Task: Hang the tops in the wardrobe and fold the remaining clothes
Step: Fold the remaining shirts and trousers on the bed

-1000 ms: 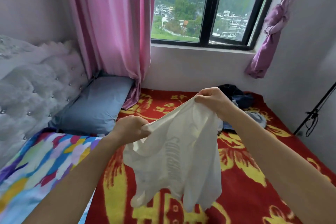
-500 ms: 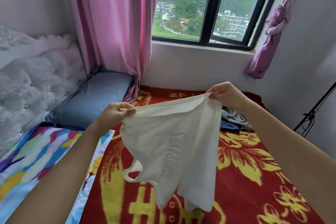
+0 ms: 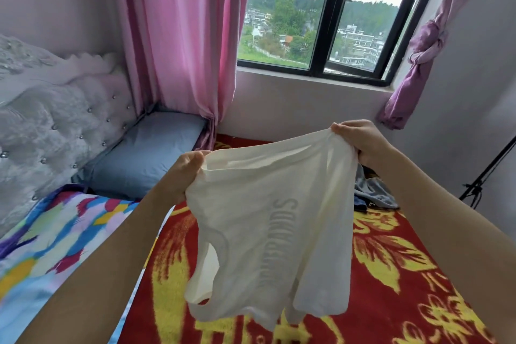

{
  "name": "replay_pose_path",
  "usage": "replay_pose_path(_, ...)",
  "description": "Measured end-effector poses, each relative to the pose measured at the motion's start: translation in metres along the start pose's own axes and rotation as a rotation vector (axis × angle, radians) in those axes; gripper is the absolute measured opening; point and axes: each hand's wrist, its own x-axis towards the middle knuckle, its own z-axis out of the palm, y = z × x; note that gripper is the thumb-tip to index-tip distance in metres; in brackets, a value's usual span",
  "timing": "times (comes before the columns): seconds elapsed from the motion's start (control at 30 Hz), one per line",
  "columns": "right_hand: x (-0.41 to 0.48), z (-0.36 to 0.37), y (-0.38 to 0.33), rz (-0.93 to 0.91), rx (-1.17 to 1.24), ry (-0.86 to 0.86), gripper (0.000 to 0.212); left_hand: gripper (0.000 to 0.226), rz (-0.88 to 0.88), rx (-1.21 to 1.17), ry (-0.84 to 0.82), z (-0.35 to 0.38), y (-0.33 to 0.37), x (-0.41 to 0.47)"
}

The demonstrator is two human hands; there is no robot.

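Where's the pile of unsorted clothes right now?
Head view: the clothes pile lies far right on the red blanket, behind the right hand and white top.

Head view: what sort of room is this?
A bedroom, it seems: a red flowered bed blanket, a blue pillow against a tufted headboard, and pink curtains at the window.

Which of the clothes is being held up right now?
The white top, gripped by left hand and right hand; the grey-blue clothes lie heaped on the red blanket.
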Motion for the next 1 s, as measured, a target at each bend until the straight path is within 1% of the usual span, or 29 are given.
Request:
replay_pose_path(0.03, 0.001, -0.004, 0.008, 0.011, -0.077, 0.005, 0.016, 0.098, 0.004, 0.032, 0.021, 0.005, 0.007, 0.001)
replay_pose_path(0.07, 0.002, -0.006, 0.018, -0.010, -0.235, 0.011, 0.017, 0.092, -0.025, 0.068, 0.081, 0.010, 0.012, 0.005)
replay_pose_path(0.13, -0.001, 0.000, 0.038, -0.099, -0.573, -0.031, 0.012, 0.066, -0.129, 0.132, 0.182, 0.021, 0.014, 0.018)
replay_pose_path(0.17, -0.009, 0.010, 0.047, -0.128, -0.648, -0.105, 0.007, 0.057, -0.179, 0.192, 0.207, 0.027, 0.013, 0.023)
replay_pose_path(0.2, -0.021, 0.022, 0.054, -0.144, -0.674, -0.202, 0.020, 0.056, -0.213, 0.261, 0.210, 0.034, 0.009, 0.028)
replay_pose_path(0.27, -0.047, 0.053, 0.068, -0.165, -0.652, -0.439, 0.060, 0.068, -0.282, 0.362, 0.186, 0.045, -0.001, 0.034)
replay_pose_path(0.3, -0.059, 0.069, 0.074, -0.149, -0.612, -0.526, 0.077, 0.068, -0.307, 0.404, 0.171, 0.051, -0.004, 0.032)
replay_pose_path(0.33, -0.069, 0.082, 0.082, -0.127, -0.561, -0.578, 0.089, 0.064, -0.318, 0.447, 0.151, 0.057, -0.008, 0.031)
replay_pose_path(0.37, -0.075, 0.093, 0.091, -0.115, -0.503, -0.585, 0.094, 0.061, -0.327, 0.483, 0.129, 0.060, -0.012, 0.030)
replay_pose_path(0.4, -0.079, 0.101, 0.099, -0.094, -0.432, -0.557, 0.092, 0.060, -0.330, 0.506, 0.112, 0.062, -0.015, 0.028)
replay_pose_path(0.43, -0.081, 0.106, 0.105, -0.069, -0.347, -0.522, 0.086, 0.061, -0.338, 0.520, 0.099, 0.064, -0.018, 0.026)
replay_pose_path(0.47, -0.083, 0.109, 0.110, -0.045, -0.249, -0.500, 0.073, 0.062, -0.339, 0.517, 0.091, 0.063, -0.021, 0.023)
replay_pose_path(0.53, -0.089, 0.115, 0.115, -0.021, -0.082, -0.490, 0.038, 0.063, -0.343, 0.512, 0.093, 0.060, -0.026, 0.017)
replay_pose_path(0.57, -0.091, 0.118, 0.118, -0.018, -0.042, -0.487, 0.022, 0.062, -0.352, 0.519, 0.114, 0.058, -0.029, 0.011)
replay_pose_path(0.6, -0.093, 0.120, 0.119, -0.016, -0.026, -0.469, 0.012, 0.060, -0.337, 0.524, 0.138, 0.056, -0.030, 0.006)
replay_pose_path(0.63, -0.094, 0.121, 0.120, -0.016, -0.010, -0.449, 0.011, 0.058, -0.319, 0.504, 0.159, 0.055, -0.032, 0.000)
replay_pose_path(0.7, -0.095, 0.122, 0.119, -0.028, 0.044, -0.414, 0.012, 0.057, -0.276, 0.388, 0.221, 0.048, -0.041, -0.013)
replay_pose_path(0.73, -0.095, 0.120, 0.118, -0.032, 0.072, -0.396, 0.014, 0.062, -0.254, 0.339, 0.263, 0.043, -0.050, -0.021)
replay_pose_path(0.8, -0.096, 0.113, 0.112, -0.035, 0.123, -0.384, 0.013, 0.078, -0.275, 0.274, 0.332, 0.033, -0.078, -0.045)
replay_pose_path(0.83, -0.096, 0.108, 0.109, -0.029, 0.147, -0.377, 0.013, 0.082, -0.341, 0.264, 0.346, 0.029, -0.098, -0.059)
replay_pose_path(0.9, -0.096, 0.099, 0.102, -0.011, 0.196, -0.322, 0.013, 0.090, -0.560, 0.227, 0.358, 0.023, -0.143, -0.089)
replay_pose_path(1.0, -0.094, 0.083, 0.094, -0.023, 0.263, -0.197, 0.023, 0.091, -0.869, 0.097, 0.429, 0.023, -0.200, -0.128)
